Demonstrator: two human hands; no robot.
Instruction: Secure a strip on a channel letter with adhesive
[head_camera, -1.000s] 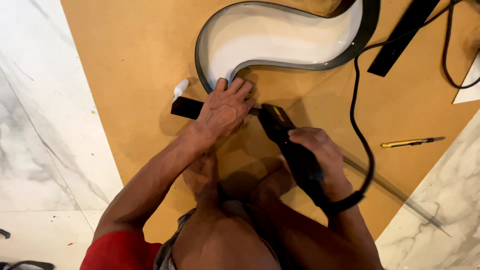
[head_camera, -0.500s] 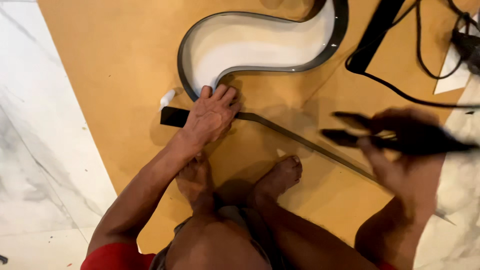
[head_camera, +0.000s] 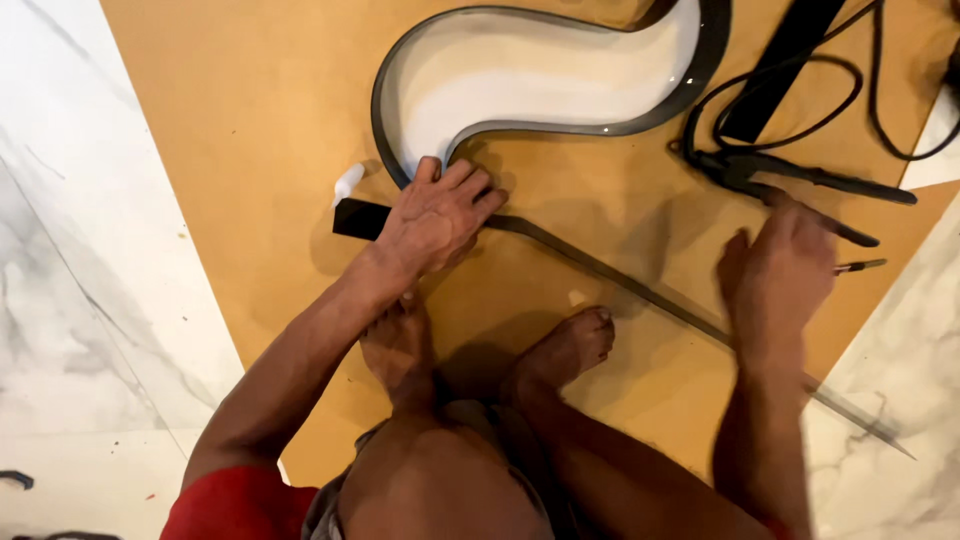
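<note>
- Lying under everything is a brown board (head_camera: 240, 150) spread on pale marbled floor (head_camera: 60, 250); every place below is given relative to this board.
- Near the board's left part, a small white tube (head_camera: 348, 183) lies just beside the blunt black end of a long dark metal strip (head_camera: 620, 282).
- The left hand (head_camera: 437, 215) presses flat, fingers spread, onto that strip close to its black end, clamped on nothing but holding it down against the board; its fingertips reach the lower bend of the curved channel letter.
- The curved channel letter (head_camera: 540, 75), a white face ringed by a dark metal wall, sits on the board's upper middle.
- Two bare feet (head_camera: 565, 350) rest on the board's lower middle, the strip running past the toes toward the board's right edge and onto the floor.
- The right hand (head_camera: 780, 275) hovers over the board's right part, fingers loosely apart, gripping nothing; it is blurred.
- Just above that hand lies a black corded tool (head_camera: 800, 175) on the board, its cable looping toward the upper right corner.
- A slim pen-like tool (head_camera: 860, 266) lies at the board's right edge, just beside the right hand.
</note>
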